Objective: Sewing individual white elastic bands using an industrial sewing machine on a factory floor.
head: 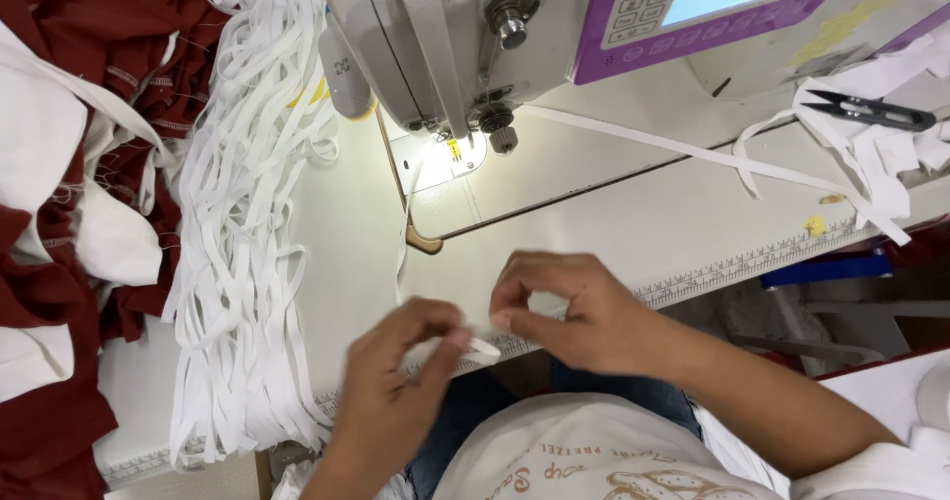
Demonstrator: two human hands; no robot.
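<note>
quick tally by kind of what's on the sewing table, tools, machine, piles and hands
sewing machine: 1
thread snips: 1
heap of white elastic strips: 1
pile of dark red and white garments: 1
hands, left and right, pinching a white strip: 2
total: 6

Sewing machine (465, 35) set at the far middle of the table (614, 213); heap of elastic strips (242, 223) laid to its left; garment pile (69, 193) further left, at the table edge; thread snips (871, 112) placed far right among fabric scraps (891, 168); both hands, left hand (396, 401) and right hand (574, 312), held together at the near edge, a strip (475, 347) between their fingers (450, 337).
</note>
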